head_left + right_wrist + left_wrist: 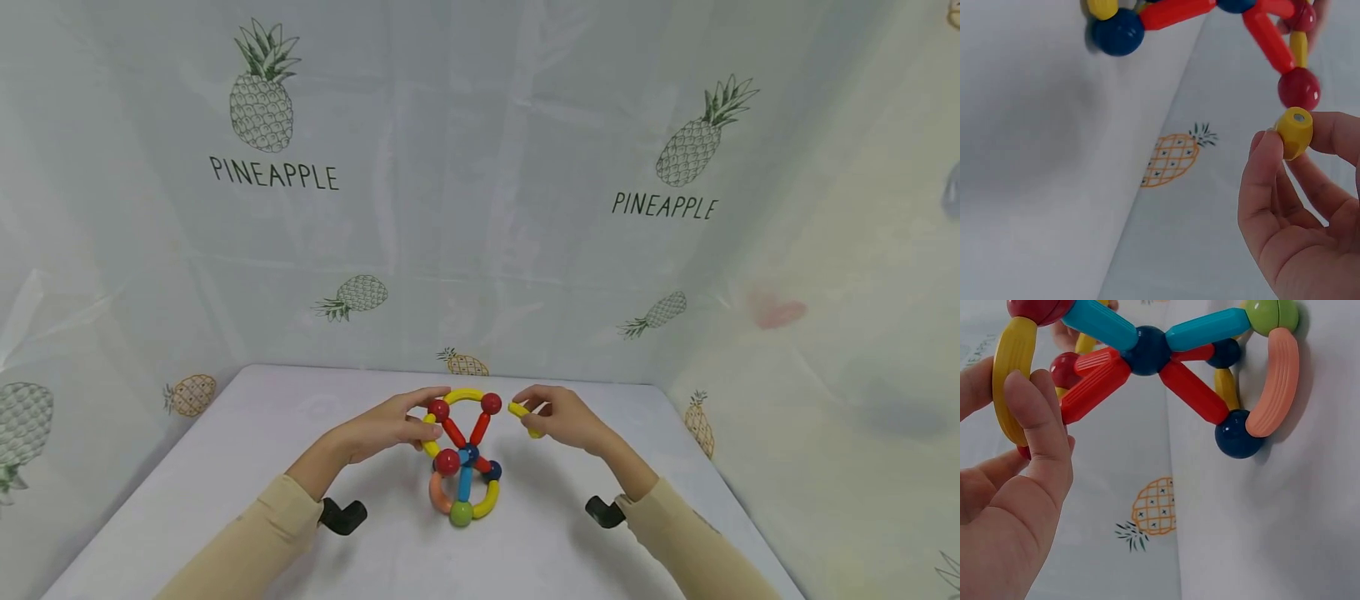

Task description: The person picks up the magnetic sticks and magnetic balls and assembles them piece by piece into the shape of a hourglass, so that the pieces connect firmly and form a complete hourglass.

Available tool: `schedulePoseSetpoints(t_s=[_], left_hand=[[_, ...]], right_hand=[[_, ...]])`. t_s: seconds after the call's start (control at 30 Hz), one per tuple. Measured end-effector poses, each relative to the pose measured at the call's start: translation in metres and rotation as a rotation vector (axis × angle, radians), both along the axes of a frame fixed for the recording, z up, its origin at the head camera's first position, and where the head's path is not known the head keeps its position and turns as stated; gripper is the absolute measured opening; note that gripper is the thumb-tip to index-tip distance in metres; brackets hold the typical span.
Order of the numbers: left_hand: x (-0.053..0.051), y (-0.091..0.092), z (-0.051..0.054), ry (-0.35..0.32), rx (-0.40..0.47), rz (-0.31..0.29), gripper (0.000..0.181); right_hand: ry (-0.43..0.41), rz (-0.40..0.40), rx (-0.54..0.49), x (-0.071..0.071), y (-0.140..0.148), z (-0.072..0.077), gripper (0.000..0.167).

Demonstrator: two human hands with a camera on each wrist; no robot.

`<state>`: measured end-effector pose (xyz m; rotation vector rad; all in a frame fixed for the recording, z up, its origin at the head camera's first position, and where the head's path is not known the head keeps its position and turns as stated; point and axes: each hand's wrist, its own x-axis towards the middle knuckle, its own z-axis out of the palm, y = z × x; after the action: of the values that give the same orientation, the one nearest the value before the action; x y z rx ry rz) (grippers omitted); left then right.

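A magnetic ball-and-stick structure [465, 482] stands on the table, with a navy ball [1146, 350] at its centre joining red and blue sticks. Its lower part has a green ball [461, 513], a salmon curved stick [1275, 384] and a yellow one. At the upper left, my left hand [388, 427] grips the structure by a yellow curved stick [1015, 369] between red balls. To the right, my right hand [567, 418] pinches a separate yellow curved stick [1295, 134] between thumb and fingers. That stick's magnetic end is close to a red ball [1299, 89]; a small gap shows in the head view.
The white table [360, 558] runs back to a curtain [480, 208] printed with pineapples, which also hangs along both sides. Black wrist mounts [345, 517] stick out from the sleeves, above the tabletop.
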<state>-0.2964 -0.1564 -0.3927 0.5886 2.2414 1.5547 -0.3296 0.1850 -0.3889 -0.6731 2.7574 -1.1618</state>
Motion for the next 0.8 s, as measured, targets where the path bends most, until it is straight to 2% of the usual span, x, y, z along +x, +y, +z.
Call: schedulePoseSetpoints(t_s=[0.27,0.47,0.6,0.8], left_hand=[[-0.002,0.001,-0.002,-0.008,0.000,0.013,0.072],[0.000,0.001,-0.001,-0.006,-0.002,0.018,0.071],[0.002,0.002,0.000,-0.014,-0.011,0.022,0.077],[0.010,0.003,0.003,-0.058,-0.020,0.023,0.102]], right_hand=[[0.021,0.021,-0.037,0.012,-0.008,0.007,0.029],[0.019,0.033,-0.061,0.013,-0.012,0.006,0.028],[-0.039,0.064,-0.107,0.011,-0.010,0.005,0.030],[-0.155,0.098,-0.173,0.010,-0.009,0.006,0.038]])
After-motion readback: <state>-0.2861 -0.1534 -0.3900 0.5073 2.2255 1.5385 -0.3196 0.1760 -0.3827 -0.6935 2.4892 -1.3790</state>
